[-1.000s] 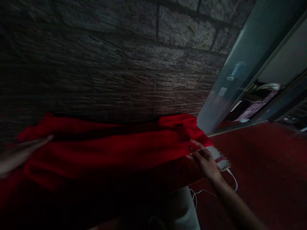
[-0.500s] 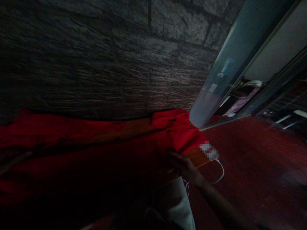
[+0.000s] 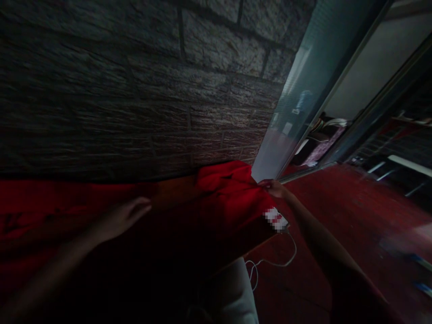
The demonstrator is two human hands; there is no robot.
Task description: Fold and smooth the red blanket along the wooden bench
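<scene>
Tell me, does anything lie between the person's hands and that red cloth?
Nothing visible does. The left hand is spread open over the red cloth, and the right hand seems to pinch its far corner by the wall.

we see a very dim scene, lit mostly from the right, where light comes through the glass (image 3: 286,112) and grazes the brick wall (image 3: 209,54), picking out its rough texture near the middle while its left part sinks into murk. the cloth (image 3: 232,198) shows bright red only at its right end by the right hand (image 3: 274,188); toward the left hand (image 3: 123,216) and the bottom edge everything falls into near-black shadow. the frame is soft and grainy, most blurred at lower left, straight lines lean and bend toward the edges, and a pixelated patch (image 3: 276,219) sits mid-frame.
</scene>
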